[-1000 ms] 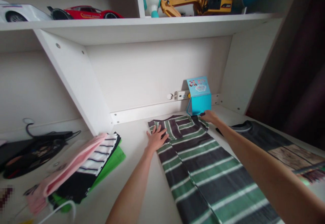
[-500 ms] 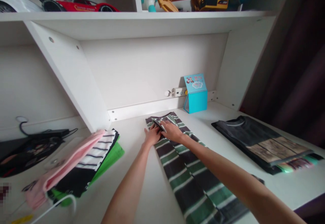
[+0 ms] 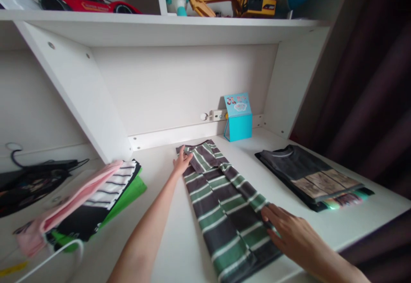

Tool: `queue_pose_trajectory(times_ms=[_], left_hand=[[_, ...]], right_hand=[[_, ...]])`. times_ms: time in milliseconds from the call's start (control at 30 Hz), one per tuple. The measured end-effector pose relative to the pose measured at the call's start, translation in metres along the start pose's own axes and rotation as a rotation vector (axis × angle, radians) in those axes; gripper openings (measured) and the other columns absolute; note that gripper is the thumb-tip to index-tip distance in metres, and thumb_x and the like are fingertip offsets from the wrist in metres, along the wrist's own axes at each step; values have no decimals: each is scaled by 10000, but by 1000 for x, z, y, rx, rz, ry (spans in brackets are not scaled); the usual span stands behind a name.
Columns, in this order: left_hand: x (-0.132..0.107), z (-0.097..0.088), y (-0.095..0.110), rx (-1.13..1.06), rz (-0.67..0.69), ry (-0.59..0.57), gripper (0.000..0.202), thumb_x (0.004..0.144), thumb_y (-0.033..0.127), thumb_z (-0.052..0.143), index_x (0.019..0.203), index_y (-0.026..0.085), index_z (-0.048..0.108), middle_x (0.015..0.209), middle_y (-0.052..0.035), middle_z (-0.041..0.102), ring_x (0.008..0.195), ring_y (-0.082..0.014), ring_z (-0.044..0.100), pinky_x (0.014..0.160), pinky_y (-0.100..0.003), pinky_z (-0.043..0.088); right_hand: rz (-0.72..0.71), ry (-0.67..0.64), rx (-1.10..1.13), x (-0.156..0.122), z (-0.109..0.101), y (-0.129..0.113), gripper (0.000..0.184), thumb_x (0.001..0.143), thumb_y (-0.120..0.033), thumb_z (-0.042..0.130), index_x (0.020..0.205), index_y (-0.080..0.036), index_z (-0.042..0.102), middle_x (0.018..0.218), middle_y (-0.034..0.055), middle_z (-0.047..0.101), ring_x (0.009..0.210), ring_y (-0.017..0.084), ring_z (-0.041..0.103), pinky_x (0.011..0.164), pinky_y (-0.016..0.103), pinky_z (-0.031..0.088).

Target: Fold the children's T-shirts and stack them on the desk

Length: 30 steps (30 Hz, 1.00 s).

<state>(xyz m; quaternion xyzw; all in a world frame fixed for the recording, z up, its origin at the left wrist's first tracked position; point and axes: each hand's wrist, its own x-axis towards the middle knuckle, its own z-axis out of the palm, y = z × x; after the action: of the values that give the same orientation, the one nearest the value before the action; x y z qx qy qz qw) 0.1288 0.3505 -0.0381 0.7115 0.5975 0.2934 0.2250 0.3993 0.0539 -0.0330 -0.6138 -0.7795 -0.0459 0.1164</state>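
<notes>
A dark grey shirt with green and white stripes (image 3: 218,197) lies folded into a long narrow strip on the white desk (image 3: 167,236). My left hand (image 3: 181,161) rests flat on its far left corner, fingers spread. My right hand (image 3: 285,231) lies open on the near right edge of the strip, palm down, fingers stretched toward the fabric. Neither hand grips anything.
A folded dark shirt with a tan print (image 3: 310,179) lies to the right. A pile of pink, striped and green clothes (image 3: 86,199) sits to the left. A blue desk calendar (image 3: 238,117) stands at the back wall. Toy cars, a yellow excavator (image 3: 231,0) and a globe stand on the shelf above.
The shirt's right side has been folded over, making it narrower. My right hand slid from the far end down the strip to its near right edge. My left hand stayed at the far corner.
</notes>
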Motion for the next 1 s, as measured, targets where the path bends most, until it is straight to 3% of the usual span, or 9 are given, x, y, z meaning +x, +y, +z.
queue_pose_trajectory(times_ms=[133,233,367,467,533,600,767,900,1000], left_hand=[[0,-4,11,16,47,8,326,804,345,551,1124,287,582,1128,-24,633,1095,-251,530,999,-501,254],[4,-6,22,12,76,12,188,772,254,586,933,246,682,1089,-11,653,1040,-220,565,956,-378,360],[11,-8,28,16,87,18,261,784,207,564,1027,188,657,1049,-32,666,845,-158,634,804,-256,465],[13,-13,25,78,48,-10,270,759,177,582,1018,150,655,926,-40,691,718,-153,641,715,-254,490],[12,-16,24,145,33,-13,243,716,157,619,953,156,672,897,-39,687,788,-176,636,760,-269,479],[10,-16,28,217,38,23,248,720,175,615,963,171,665,1018,-64,651,970,-218,585,870,-314,430],[2,11,55,319,195,40,417,839,340,479,1233,205,509,1371,-97,396,1278,-251,309,1044,-376,244],[-5,43,62,449,241,-128,624,804,631,363,1347,323,348,1457,-71,255,1329,-364,141,1011,-593,153],[-8,53,55,532,222,-178,689,788,714,194,1375,361,270,1473,-64,213,1331,-387,100,988,-641,111]], right_hand=[[-22,104,-29,5,8,-5,294,719,-66,369,913,-178,559,798,65,618,669,191,626,517,264,459],[1,73,96,13,-3,-6,311,716,-33,332,854,-186,565,760,43,619,645,166,620,547,246,444],[111,-111,444,17,-34,-12,218,793,-159,402,917,-205,575,649,-7,591,558,119,554,528,205,403],[39,-394,726,20,-57,-14,199,816,-211,430,913,-197,603,592,-22,580,523,97,545,474,167,372],[-50,-532,852,30,-66,-9,219,844,-250,420,915,-183,616,639,-5,611,551,101,582,488,161,399],[-99,-455,844,50,-67,-1,272,878,-298,384,941,-178,620,733,25,645,630,128,617,552,192,448],[-160,41,443,130,-15,17,396,887,-286,365,1218,-124,510,1276,152,497,1159,243,477,960,367,384],[-131,-26,225,164,38,16,535,896,-360,380,1340,-62,377,1403,185,319,1316,283,239,1029,448,292],[-140,-80,192,154,51,13,590,909,-461,315,1369,-91,336,1428,169,265,1333,291,175,1029,484,270]])
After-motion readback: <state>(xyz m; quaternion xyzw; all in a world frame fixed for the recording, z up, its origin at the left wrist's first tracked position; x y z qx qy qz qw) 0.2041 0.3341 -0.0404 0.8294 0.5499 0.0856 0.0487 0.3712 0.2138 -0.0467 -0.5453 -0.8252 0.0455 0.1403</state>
